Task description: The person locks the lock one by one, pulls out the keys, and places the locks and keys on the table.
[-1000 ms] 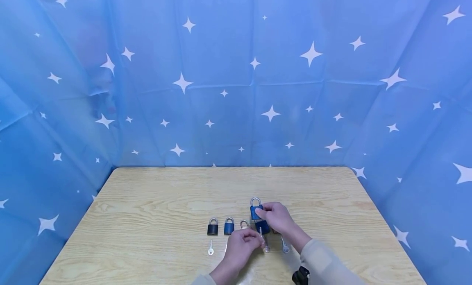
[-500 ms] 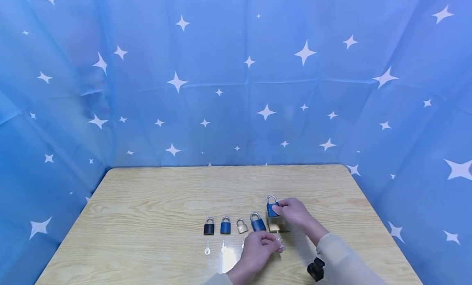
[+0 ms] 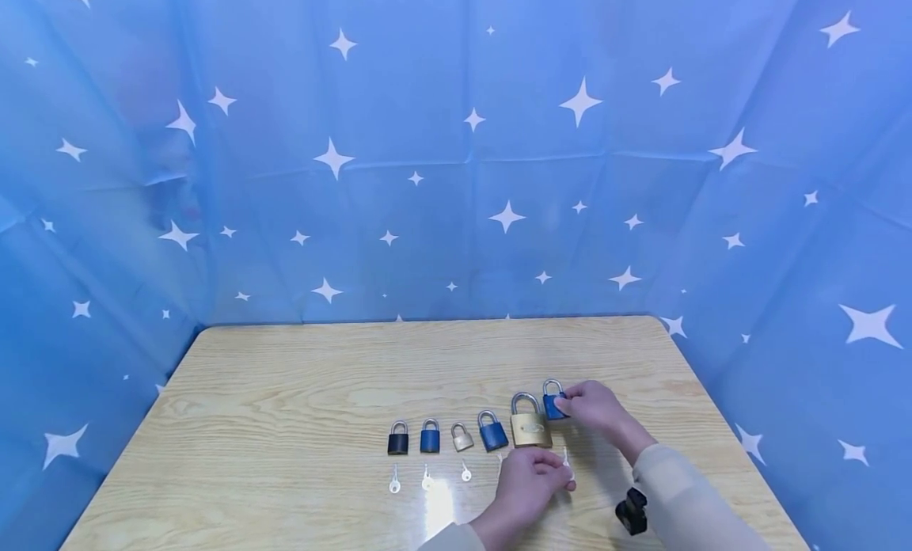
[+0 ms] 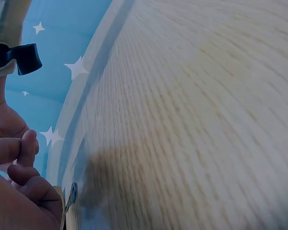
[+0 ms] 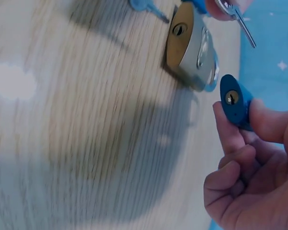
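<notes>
A blue padlock (image 3: pixel 554 402) is held between the thumb and fingers of my right hand (image 3: pixel 598 412). In the right wrist view this padlock (image 5: pixel 236 100) shows its keyhole, and its shackle is closed in the head view. My left hand (image 3: pixel 523 488) pinches a small silver key (image 3: pixel 567 459) below it, with the blade (image 5: pixel 245 29) pointing out from the fingertips. Padlock and key are apart. Just left of the held padlock lies a large brass padlock (image 3: pixel 530 429), and a key (image 5: pixel 146 6) is on the table by its keyhole end.
Leftward in a row lie a blue padlock (image 3: pixel 492 433), a small brass padlock (image 3: pixel 461 438), another blue padlock (image 3: pixel 430 438) and a black padlock (image 3: pixel 397 441). Keys (image 3: pixel 395 480) lie below them. Starred blue cloth (image 3: pixel 456 179) surrounds the wooden table (image 3: pixel 285 393).
Both hands have moved right, carrying the blue padlock and the key past the row. The large brass padlock, covered earlier, now shows fully. The head view has shifted slightly.
</notes>
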`<control>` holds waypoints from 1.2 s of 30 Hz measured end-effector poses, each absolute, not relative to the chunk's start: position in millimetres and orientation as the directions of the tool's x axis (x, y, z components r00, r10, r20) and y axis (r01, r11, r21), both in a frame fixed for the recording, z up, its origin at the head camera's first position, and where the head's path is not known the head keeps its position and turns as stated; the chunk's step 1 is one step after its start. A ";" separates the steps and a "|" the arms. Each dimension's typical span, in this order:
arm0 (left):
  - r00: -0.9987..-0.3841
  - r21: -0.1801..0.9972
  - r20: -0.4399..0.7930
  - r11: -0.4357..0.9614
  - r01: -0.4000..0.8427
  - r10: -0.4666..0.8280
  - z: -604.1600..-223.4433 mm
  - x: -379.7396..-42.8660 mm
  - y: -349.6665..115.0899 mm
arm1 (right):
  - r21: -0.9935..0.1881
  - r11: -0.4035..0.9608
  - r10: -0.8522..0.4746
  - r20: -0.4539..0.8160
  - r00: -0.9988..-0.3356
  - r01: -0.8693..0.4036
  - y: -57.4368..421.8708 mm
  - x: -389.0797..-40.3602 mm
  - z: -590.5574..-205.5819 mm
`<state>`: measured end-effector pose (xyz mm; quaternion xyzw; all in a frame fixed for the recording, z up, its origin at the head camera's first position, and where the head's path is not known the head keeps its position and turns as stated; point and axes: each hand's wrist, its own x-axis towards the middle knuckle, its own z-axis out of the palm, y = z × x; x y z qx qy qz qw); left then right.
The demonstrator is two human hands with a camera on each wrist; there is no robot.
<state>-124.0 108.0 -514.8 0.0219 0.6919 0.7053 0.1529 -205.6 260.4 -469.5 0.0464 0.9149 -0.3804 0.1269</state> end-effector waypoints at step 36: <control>-0.952 0.975 -0.214 0.101 -0.196 0.219 -519.3 -116.4 121.5 | -0.522 0.806 0.126 -0.310 -0.942 0.280 287.0 -202.7 -482.3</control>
